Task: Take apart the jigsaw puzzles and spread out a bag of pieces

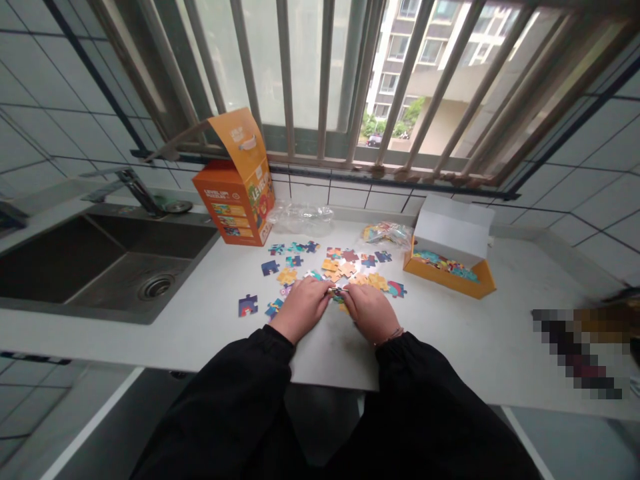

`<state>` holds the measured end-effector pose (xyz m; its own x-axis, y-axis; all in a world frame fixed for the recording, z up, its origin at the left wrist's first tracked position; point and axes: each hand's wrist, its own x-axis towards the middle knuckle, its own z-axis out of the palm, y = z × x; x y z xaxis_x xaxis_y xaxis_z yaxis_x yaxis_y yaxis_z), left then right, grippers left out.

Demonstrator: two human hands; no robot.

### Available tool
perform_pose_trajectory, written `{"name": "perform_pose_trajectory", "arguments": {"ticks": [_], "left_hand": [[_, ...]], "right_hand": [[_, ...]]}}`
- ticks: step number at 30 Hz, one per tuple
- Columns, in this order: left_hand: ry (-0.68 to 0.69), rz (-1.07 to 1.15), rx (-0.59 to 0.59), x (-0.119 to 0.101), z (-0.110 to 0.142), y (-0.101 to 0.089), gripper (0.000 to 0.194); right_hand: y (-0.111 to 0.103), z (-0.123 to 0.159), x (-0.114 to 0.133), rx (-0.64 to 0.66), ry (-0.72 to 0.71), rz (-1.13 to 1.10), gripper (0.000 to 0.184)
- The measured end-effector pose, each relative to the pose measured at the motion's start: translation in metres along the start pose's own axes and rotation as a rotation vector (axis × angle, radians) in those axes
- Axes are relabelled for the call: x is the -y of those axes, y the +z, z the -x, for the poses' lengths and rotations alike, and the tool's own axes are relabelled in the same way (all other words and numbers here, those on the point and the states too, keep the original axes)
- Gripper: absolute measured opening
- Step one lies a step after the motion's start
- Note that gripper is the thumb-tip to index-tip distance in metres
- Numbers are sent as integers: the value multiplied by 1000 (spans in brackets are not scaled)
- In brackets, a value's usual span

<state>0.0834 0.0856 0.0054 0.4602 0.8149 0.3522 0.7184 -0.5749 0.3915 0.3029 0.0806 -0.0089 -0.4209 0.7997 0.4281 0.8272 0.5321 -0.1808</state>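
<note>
My left hand and my right hand meet over the white counter, fingers closed on small jigsaw puzzle pieces held between them. How those pieces fit together is hidden by the fingertips. Loose puzzle pieces lie spread around and beyond both hands: a dark blue one with red to the left, yellow ones near the left knuckles, orange ones in the middle, and a teal and red one right of my right hand.
An orange puzzle box stands with its flap raised beside the sink and faucet. Behind the pieces lie clear plastic packaging and a bag of pieces. An open yellow box holding pieces sits right. Window bars rise behind.
</note>
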Motion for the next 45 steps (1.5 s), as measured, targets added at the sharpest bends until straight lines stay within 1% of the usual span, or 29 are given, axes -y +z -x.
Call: {"name": "perform_pose_trajectory", "arguments": {"ticks": [2, 4, 7, 9, 12, 14, 16, 18, 21, 23, 25, 29, 35, 39, 43, 45], "left_hand": [[-41, 94, -66, 4, -1, 1, 25], [-108, 180, -128, 7, 2, 0, 27], [-181, 248, -181, 11, 6, -5, 15], [-153, 279, -199, 14, 6, -6, 14], [-65, 296, -170, 17, 5, -5, 26], [-56, 262, -131, 18, 5, -2, 33], [-87, 214, -98, 19, 5, 1, 39], [-117, 178, -72, 19, 6, 2, 41], [-118, 139, -45, 16, 7, 0, 36], [-104, 110, -44, 12, 8, -2, 28], [-95, 71, -41, 8, 10, -3, 19], [-89, 1, -23, 6, 11, -2, 27], [-12, -43, 1, 9, 9, -1, 19], [20, -37, -29, 9, 9, 0, 25], [-24, -39, -81, 13, 8, 1, 35], [-40, -47, -107, 13, 8, 1, 36]], "right_hand": [[2, 3, -4, -50, 70, -79, 37], [1, 5, -7, -98, 193, -179, 38], [-5, 7, -11, -163, 403, -320, 40], [-9, 7, -14, -202, 515, -421, 43], [-13, 7, -17, -241, 648, -595, 47], [-13, 7, -18, -255, 693, -684, 48], [-12, 8, -18, -249, 679, -740, 47], [-11, 9, -17, -213, 611, -778, 46], [-10, 13, -14, -124, 483, -777, 41], [-10, 15, -13, -72, 428, -757, 38], [-8, 16, -13, -46, 420, -757, 38], [-6, 16, -16, -44, 443, -760, 40], [-9, 14, -12, -1, 409, -769, 37], [-11, 13, -9, 72, 346, -717, 39], [-11, 11, -6, 104, 260, -605, 45], [-10, 10, -5, 110, 226, -543, 50]]}}
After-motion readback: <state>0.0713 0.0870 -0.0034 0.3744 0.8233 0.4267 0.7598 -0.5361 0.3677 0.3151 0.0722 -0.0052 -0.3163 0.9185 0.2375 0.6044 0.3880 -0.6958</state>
